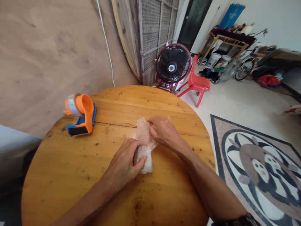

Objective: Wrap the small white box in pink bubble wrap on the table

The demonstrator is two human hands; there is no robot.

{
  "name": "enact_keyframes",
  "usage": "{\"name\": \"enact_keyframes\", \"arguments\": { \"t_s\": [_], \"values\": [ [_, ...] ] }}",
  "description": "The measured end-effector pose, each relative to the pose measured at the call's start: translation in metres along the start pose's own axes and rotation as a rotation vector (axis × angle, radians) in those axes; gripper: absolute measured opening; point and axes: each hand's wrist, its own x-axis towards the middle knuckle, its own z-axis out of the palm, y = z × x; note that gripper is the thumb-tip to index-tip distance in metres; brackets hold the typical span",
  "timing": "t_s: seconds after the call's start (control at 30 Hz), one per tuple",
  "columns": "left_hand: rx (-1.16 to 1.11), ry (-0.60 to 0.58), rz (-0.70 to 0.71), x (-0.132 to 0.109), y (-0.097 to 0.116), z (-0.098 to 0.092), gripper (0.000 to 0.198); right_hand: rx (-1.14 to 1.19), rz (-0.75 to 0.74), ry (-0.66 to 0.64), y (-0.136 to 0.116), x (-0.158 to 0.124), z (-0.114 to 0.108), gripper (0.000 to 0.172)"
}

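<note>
A piece of translucent bubble wrap (pixel 144 133), folded into a narrow strip, lies near the middle of the round wooden table (pixel 113 108). Thumb and fingers of my left hand (pixel 128 157) grip its left side and near part. On the far right side, my right hand (pixel 162 130) has its fingers curled in and pinches the edge of the wrap. Whether something is inside the folds cannot be made out. An orange and blue tape dispenser (pixel 86 113) with a roll of clear tape stands at the table's left edge.
Beyond the table stand a dark red fan (pixel 173 64) and a red plastic chair (pixel 197 82). A plywood panel (pixel 58 47) with a white cord (pixel 105 40) borders the far left side. A bicycle (pixel 245 67) is farther back on the right.
</note>
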Motion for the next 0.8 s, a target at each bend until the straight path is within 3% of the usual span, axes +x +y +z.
{"name": "enact_keyframes", "arguments": {
  "t_s": [0.17, 0.37, 0.47, 0.67, 0.8],
  "values": [
    [-0.022, -0.015, 0.009, 0.001, -0.001, 0.000, 0.024, 0.056, -0.036, -0.038, 0.002, 0.006, 0.005, 0.017],
    [-0.051, -0.034, 0.025, 0.000, -0.001, -0.003, 0.019, 0.541, 0.155, 0.009, 0.021, 0.016, 0.025, 0.018],
    [-0.064, -0.032, 0.046, 0.000, -0.001, -0.004, 0.017, 0.830, 0.247, -0.065, 0.029, 0.018, 0.032, 0.019],
    [-0.052, -0.050, 0.050, 0.002, -0.001, -0.004, 0.016, 1.025, 0.290, -0.154, 0.034, 0.020, 0.027, 0.019],
    [-0.063, -0.062, 0.047, 0.003, -0.002, -0.005, 0.014, 1.295, 0.327, -0.290, 0.046, 0.020, 0.016, 0.022]
  ]
}}
